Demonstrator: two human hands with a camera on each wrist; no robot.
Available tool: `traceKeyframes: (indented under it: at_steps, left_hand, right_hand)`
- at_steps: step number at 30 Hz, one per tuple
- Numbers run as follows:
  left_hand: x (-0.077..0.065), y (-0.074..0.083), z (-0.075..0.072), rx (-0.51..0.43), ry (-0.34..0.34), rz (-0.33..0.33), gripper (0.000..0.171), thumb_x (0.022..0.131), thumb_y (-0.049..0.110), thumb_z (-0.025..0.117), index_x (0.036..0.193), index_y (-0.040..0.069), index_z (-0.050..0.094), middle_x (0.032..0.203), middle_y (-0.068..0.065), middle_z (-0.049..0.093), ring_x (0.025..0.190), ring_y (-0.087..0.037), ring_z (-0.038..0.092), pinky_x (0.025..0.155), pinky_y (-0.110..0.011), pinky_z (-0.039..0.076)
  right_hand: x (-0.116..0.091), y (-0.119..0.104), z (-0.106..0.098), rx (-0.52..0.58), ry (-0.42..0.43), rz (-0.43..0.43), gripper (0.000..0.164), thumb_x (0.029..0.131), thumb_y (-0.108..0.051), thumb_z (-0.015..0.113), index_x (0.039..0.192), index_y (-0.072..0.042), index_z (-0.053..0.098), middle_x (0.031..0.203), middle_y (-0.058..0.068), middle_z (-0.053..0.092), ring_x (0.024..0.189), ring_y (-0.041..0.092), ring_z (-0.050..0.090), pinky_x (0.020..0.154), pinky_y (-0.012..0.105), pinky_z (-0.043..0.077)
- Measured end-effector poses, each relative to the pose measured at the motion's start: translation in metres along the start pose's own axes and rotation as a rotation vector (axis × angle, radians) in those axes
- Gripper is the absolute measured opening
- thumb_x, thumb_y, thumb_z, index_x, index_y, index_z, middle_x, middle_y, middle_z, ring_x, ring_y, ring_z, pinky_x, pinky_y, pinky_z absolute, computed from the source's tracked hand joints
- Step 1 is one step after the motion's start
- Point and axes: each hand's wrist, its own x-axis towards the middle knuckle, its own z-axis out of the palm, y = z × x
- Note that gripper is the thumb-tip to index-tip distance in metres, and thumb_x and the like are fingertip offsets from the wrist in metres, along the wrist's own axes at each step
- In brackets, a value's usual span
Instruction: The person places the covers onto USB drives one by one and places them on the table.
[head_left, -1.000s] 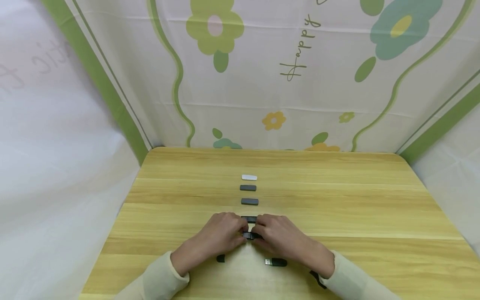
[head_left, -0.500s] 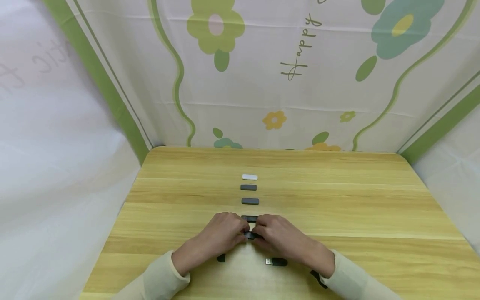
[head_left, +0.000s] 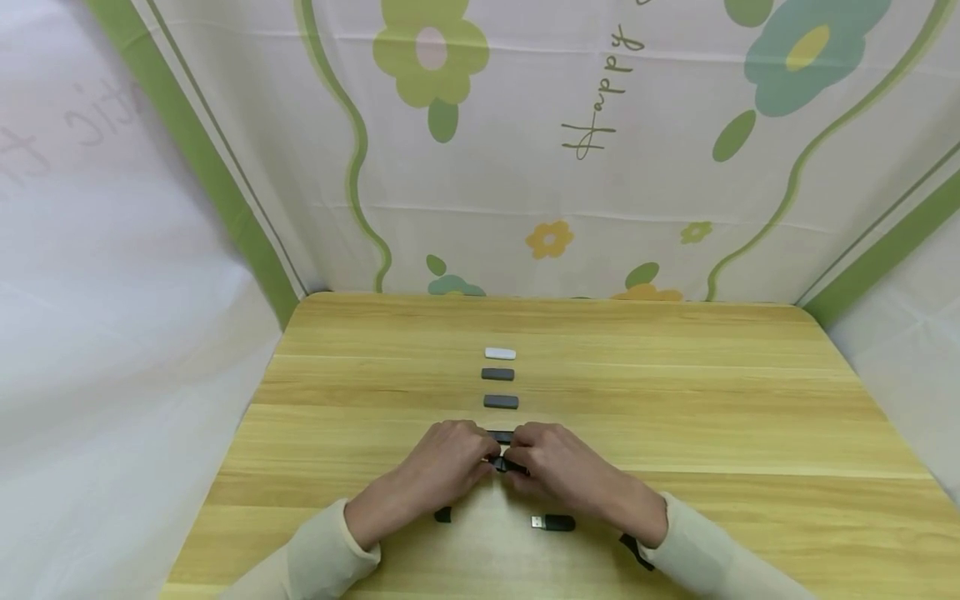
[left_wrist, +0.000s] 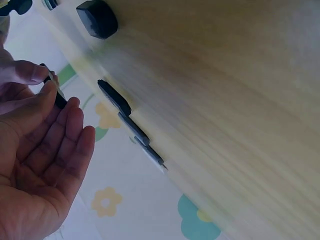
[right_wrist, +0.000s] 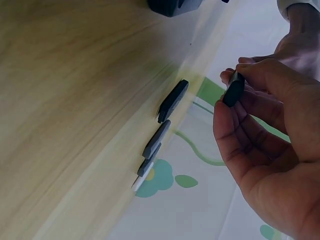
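Observation:
Between both hands is a small black USB stick (head_left: 501,463), held a little above the table. My left hand (head_left: 452,457) pinches its left end between thumb and fingers, and my right hand (head_left: 561,465) pinches the other end. In the right wrist view the rounded black end of the USB stick (right_wrist: 234,91) shows between thumb and fingertips; most of its length is hidden by the fingers. Just beyond the hands lies another black stick (head_left: 500,437), partly covered by them in the head view.
Farther back, two grey sticks (head_left: 501,402) and a white stick (head_left: 500,354) continue the row on the wooden table (head_left: 675,383). Nearer me lie a black cap (head_left: 443,515) by the left forearm and an uncapped black USB stick (head_left: 558,522) by the right. Patterned cloth (head_left: 480,167) hangs behind.
Both hands have shifted slightly away from me with the held USB stick, which now sits a bit more tilted. The sticks on the table have stayed put.

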Motion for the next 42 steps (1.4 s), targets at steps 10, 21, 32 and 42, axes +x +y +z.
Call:
traceKeyframes:
  at_steps: [10, 21, 32, 42]
  left_hand:
    - [0.001, -0.001, 0.003, 0.007, 0.005, -0.036, 0.013, 0.089, 0.016, 0.087, 0.082, 0.014, 0.077, 0.072, 0.006, 0.069, 0.060, -0.001, 0.046, 0.053, -0.019, 0.038]
    - [0.003, -0.002, 0.003, 0.055, -0.049, -0.073, 0.015, 0.089, 0.015, 0.085, 0.080, 0.014, 0.074, 0.066, 0.008, 0.062, 0.056, -0.003, 0.042, 0.050, -0.021, 0.036]
    - [0.001, -0.004, 0.008, 0.101, -0.067, -0.079, 0.018, 0.087, 0.011, 0.082, 0.074, 0.016, 0.070, 0.060, 0.009, 0.055, 0.054, -0.005, 0.039, 0.049, -0.023, 0.035]
    - [-0.004, -0.005, 0.010, 0.091, -0.104, -0.084, 0.019, 0.082, 0.022, 0.091, 0.081, 0.015, 0.074, 0.069, 0.008, 0.063, 0.058, -0.004, 0.047, 0.054, -0.025, 0.042]
  right_hand:
    - [0.003, 0.003, 0.004, 0.002, 0.000, 0.012, 0.010, 0.085, -0.011, 0.088, 0.086, -0.010, 0.078, 0.082, -0.004, 0.065, 0.071, 0.001, 0.052, 0.063, 0.014, 0.046]
    - [0.002, 0.007, 0.009, 0.027, -0.026, 0.041, 0.011, 0.086, -0.013, 0.087, 0.086, -0.011, 0.077, 0.082, -0.003, 0.065, 0.069, 0.001, 0.050, 0.061, 0.018, 0.046]
    - [-0.002, 0.006, 0.014, -0.030, -0.079, 0.069, 0.013, 0.087, -0.018, 0.086, 0.082, -0.016, 0.073, 0.076, -0.008, 0.056, 0.064, 0.001, 0.042, 0.056, 0.018, 0.038]
    - [-0.004, 0.005, 0.016, -0.043, -0.121, 0.098, 0.011, 0.087, -0.017, 0.085, 0.085, -0.015, 0.074, 0.078, -0.008, 0.058, 0.064, 0.003, 0.045, 0.056, 0.021, 0.040]
